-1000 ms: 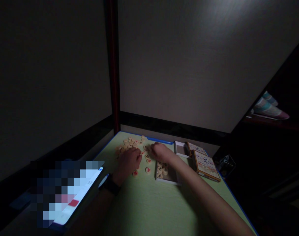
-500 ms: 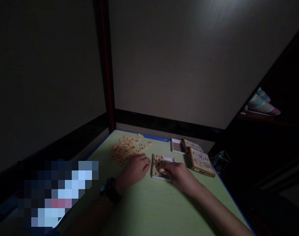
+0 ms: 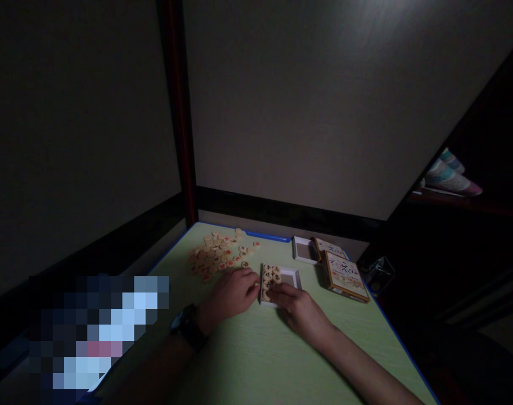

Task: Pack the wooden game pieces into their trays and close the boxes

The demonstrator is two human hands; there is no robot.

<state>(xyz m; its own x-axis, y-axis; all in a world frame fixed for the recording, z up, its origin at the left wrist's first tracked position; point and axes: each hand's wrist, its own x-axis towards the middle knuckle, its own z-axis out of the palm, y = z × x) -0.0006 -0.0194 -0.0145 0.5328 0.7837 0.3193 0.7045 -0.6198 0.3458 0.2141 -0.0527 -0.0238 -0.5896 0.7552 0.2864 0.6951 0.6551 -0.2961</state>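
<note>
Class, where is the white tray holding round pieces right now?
In the head view, the white tray is on the green table, below and slightly right of centre, beside the left hand, with the right hand over its near edge.

Table's (image 3: 248, 360) pale green with a blue edge, loose pieces (image 3: 223, 246) are cream, some with red characters, some black. Near tray (image 3: 289, 278) has white walls and a greyish-brown floor. The 2 boxes (image 3: 347, 275): cream faces, dark lettering, orangey-brown sides. Black watch band (image 3: 191, 332), dark red post (image 3: 181, 112), grey walls (image 3: 290, 112).
</note>
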